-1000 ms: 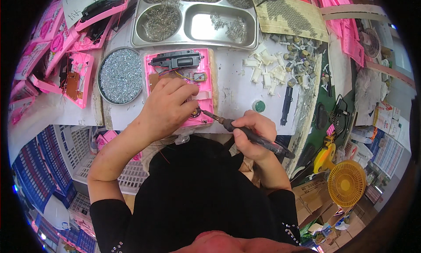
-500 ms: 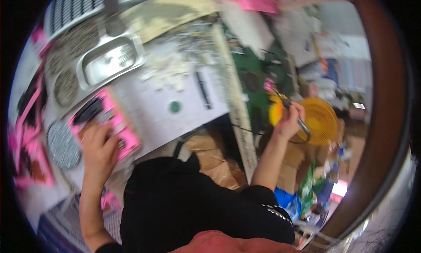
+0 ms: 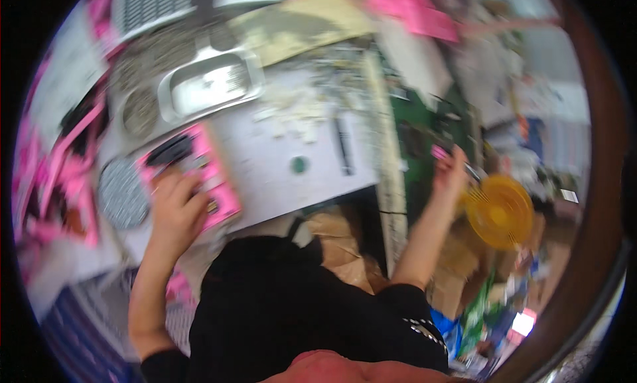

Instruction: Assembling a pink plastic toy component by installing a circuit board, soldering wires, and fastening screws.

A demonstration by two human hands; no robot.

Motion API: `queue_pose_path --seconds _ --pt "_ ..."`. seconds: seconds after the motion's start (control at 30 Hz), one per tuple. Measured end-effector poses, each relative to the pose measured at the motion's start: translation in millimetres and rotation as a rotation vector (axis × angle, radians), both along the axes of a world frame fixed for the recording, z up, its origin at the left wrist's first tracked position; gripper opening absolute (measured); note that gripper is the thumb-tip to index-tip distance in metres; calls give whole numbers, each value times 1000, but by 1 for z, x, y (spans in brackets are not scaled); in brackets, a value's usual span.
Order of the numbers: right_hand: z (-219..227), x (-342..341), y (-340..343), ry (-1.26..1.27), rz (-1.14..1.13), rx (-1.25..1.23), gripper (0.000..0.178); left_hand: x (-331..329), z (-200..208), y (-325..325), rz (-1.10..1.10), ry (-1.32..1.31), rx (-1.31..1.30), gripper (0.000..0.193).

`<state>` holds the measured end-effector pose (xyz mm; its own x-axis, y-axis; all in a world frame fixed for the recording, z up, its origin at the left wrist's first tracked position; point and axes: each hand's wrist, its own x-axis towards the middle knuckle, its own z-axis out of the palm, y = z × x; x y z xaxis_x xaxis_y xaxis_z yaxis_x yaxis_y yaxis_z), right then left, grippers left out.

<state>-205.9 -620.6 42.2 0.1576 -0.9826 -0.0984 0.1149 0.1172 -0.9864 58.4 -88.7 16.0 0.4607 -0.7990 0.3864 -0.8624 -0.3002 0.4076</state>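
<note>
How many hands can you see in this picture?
2: the left hand is at the pink casing; the right hand is off to the right, beside the yellow fan in view. Blur could hide others.

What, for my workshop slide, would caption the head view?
Left hand on the pink casing, right hand out to the side.

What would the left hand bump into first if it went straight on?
Probably the long black part at the far end of the pink case, just ahead of the left hand; blur leaves the depth unclear.
</note>
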Motion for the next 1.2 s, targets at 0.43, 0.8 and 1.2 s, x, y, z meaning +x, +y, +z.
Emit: queue_pose_path --seconds 0.43,0.8,1.2 --pt "-14 75 226 231 919 -235 9 -14 -2 25 269 280 -204 31" --pt "-13 182 313 111 1299 -1008 26 -10 5 18 143 6 6 39" --pt "-14 194 330 216 1300 -1112 21 -15 1 22 150 -43 -6 36"
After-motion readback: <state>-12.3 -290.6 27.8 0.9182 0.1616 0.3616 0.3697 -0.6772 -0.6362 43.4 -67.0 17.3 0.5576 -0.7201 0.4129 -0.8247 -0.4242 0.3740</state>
